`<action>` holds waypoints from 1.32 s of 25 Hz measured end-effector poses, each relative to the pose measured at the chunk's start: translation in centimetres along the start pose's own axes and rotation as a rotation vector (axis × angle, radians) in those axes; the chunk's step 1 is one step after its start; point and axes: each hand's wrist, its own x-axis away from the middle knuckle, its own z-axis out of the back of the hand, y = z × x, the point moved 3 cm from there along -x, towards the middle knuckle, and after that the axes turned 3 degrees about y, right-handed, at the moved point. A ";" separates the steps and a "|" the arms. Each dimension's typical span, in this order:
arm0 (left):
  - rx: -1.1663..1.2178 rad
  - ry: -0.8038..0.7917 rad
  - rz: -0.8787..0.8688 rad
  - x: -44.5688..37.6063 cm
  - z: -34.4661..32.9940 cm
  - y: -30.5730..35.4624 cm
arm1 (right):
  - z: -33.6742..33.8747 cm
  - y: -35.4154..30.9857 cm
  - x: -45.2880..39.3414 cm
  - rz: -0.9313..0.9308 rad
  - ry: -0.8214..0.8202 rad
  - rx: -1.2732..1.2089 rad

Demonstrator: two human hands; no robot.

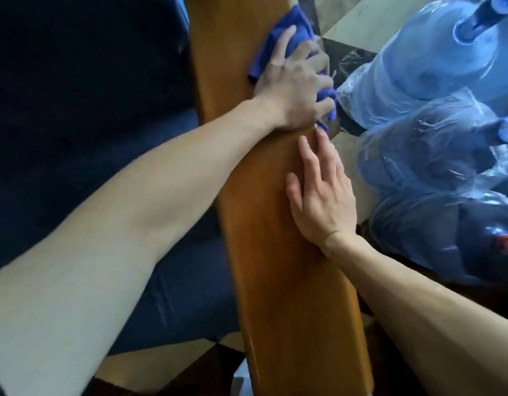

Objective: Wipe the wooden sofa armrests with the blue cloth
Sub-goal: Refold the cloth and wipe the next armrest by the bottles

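Note:
A long wooden armrest runs from the top middle down to the bottom of the view. My left hand reaches across it from the left and presses the blue cloth onto its far right edge, fingers curled over the cloth. Part of the cloth sticks out beyond my fingers and under my palm. My right hand lies flat on the armrest's right side just below, fingers spread, holding nothing.
The dark blue sofa seat fills the left. Several large blue water bottles wrapped in clear plastic stand close against the armrest's right side. Tiled floor shows at the top right and below the seat.

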 end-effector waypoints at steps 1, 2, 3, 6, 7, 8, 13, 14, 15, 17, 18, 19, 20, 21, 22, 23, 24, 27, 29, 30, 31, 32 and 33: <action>0.083 0.175 0.086 2.1 0.3 1.8 | 0.3 -0.2 0.2 -0.052 0.043 -0.102; 0.071 0.211 0.084 3.3 -1.1 3.1 | 0.7 -0.1 0.4 -0.133 0.142 -0.222; 0.036 0.275 0.093 5.6 -2.7 5.7 | 1.3 0.1 1.1 -0.225 0.245 -0.331; 0.051 0.458 0.120 10.6 -6.6 11.5 | 2.8 3.0 3.6 -0.520 0.372 -0.511; 0.105 0.534 0.147 13.0 -8.2 14.3 | 3.1 4.5 4.1 -0.570 0.299 -0.479; 0.132 0.548 0.147 15.7 -9.7 17.7 | 3.4 5.9 4.7 -0.552 0.167 -0.413; 0.068 0.436 0.119 29.1 -17.7 32.8 | 3.9 5.5 8.7 -0.159 -0.311 -0.357; 0.037 0.397 0.082 31.5 -19.3 34.8 | 4.0 4.9 9.1 -0.141 -0.319 -0.353; 0.013 0.370 0.080 33.5 -20.9 35.9 | 4.0 4.6 9.3 -0.146 -0.299 -0.347; 0.003 0.348 0.177 36.2 -22.7 35.6 | 4.0 4.0 9.3 -0.138 -0.253 -0.278; 0.036 0.355 0.232 37.0 -22.9 34.6 | 4.0 3.9 9.1 -0.120 -0.229 -0.252; 0.069 0.372 0.275 37.4 -22.9 33.7 | 4.0 3.7 8.7 -0.099 -0.212 -0.223; 0.086 0.392 0.302 37.7 -22.8 33.0 | 3.9 3.4 8.2 -0.086 -0.198 -0.190; 0.105 0.442 0.336 38.1 -22.7 32.6 | 3.6 2.8 7.7 -0.069 -0.189 -0.147; 0.155 0.495 0.388 38.4 -22.3 32.4 | 3.2 2.4 7.3 -0.041 -0.175 -0.088; 0.241 0.551 0.478 38.4 -21.9 32.1 | 2.8 1.9 7.0 0.005 -0.154 -0.012; 0.326 0.596 0.595 38.2 -21.4 31.6 | 2.1 1.4 6.8 0.058 -0.133 0.070; 0.522 0.587 0.842 36.6 -20.2 29.7 | 0.5 0.8 7.0 0.113 -0.108 0.188; 0.607 0.544 0.858 35.2 -19.1 27.2 | 0.1 0.9 7.1 0.100 -0.101 0.177; 0.644 0.538 0.863 34.4 -18.5 25.5 | 0.0 1.0 7.1 0.096 -0.090 0.182; 0.687 0.549 0.876 33.2 -17.8 23.4 | -0.1 1.0 7.0 0.092 -0.079 0.195; 0.732 0.571 0.898 32.0 -16.9 21.3 | -0.2 0.9 7.0 0.094 -0.076 0.211; 0.766 0.605 0.921 30.7 -16.0 19.2 | -0.3 0.8 7.0 0.103 -0.081 0.225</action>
